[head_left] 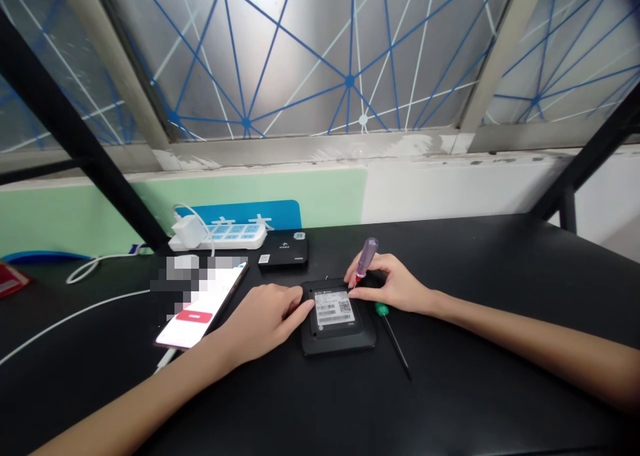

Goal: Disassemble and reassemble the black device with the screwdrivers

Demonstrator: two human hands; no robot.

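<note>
A black square device (337, 343) lies on the table with a white printed label (335, 308) facing up. My left hand (273, 313) grips its left edge, the thumb against the side and the fingers curled at the far corner. In my right hand (387, 283) is a screwdriver (367, 257) with a see-through purple handle and a red collar. Its handle leans to the right, and the tip end meets the device near its far right corner; the fingers hide the tip itself. Just right of the device lies a second screwdriver (395, 339) with a green handle end and a dark shaft.
Behind the device sits a flat black box (284, 249). A white power strip (240, 236) with a plugged-in charger (189, 232) stands against the wall. Left of my left hand, a lit phone (210, 303) is propped at a slant, with white cables around it on the black table (500, 296).
</note>
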